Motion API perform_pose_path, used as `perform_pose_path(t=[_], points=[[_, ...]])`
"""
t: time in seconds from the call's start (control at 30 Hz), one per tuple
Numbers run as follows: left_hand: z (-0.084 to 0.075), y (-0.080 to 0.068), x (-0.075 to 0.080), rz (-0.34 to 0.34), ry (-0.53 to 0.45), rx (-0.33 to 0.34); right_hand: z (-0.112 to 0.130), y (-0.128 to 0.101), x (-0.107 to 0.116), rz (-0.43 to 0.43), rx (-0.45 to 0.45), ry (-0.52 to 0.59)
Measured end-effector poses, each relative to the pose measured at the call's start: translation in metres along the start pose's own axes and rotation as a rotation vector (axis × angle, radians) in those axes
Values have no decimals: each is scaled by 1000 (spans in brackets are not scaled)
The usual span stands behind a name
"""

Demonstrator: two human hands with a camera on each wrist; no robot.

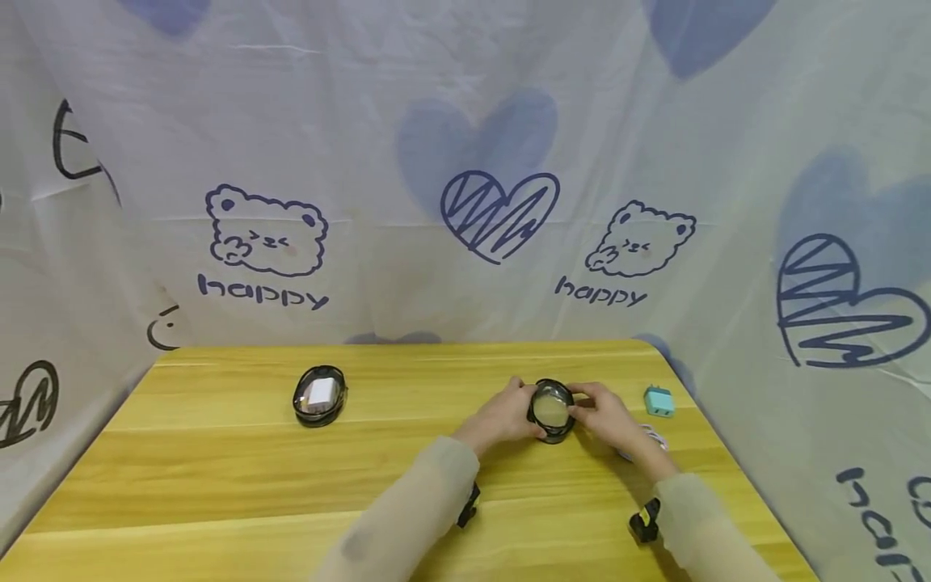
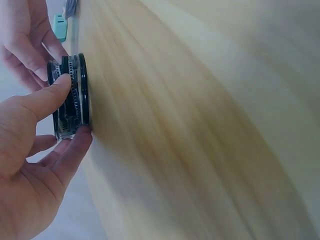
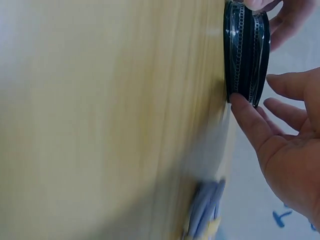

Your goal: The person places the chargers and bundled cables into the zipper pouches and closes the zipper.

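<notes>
A round black zip case (image 1: 551, 410) with a clear lid lies on the wooden table (image 1: 218, 477), right of centre. My left hand (image 1: 520, 404) grips its left rim. In the left wrist view the left hand (image 2: 74, 110) pinches the case (image 2: 70, 97) between thumb and fingers. My right hand (image 1: 582, 404) holds the right rim. In the right wrist view the right hand (image 3: 254, 90) has one digit on the case (image 3: 246, 50) edge, with the other fingers spread just off it.
A second round black case (image 1: 320, 394) with a white charger inside sits left of centre. A teal plug (image 1: 659, 401) and a white cable (image 1: 655, 436) lie near the table's right edge. Printed cloth walls surround the table.
</notes>
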State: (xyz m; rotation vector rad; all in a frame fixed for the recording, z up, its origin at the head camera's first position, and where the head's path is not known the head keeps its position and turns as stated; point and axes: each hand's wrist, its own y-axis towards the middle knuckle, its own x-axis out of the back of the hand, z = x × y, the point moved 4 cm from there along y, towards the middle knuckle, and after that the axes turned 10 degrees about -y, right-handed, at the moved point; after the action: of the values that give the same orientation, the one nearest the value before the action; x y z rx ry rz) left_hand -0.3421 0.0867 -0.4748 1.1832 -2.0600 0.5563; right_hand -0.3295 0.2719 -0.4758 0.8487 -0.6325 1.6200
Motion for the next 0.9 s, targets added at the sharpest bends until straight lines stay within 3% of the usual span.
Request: perform_pose_path(t=[0.47,0.9], points=[[25,-50,35,24,40,23,46,4,-38,24,61,54],[51,-102,63,30,-16,9,93,1,-73,105,210,59]])
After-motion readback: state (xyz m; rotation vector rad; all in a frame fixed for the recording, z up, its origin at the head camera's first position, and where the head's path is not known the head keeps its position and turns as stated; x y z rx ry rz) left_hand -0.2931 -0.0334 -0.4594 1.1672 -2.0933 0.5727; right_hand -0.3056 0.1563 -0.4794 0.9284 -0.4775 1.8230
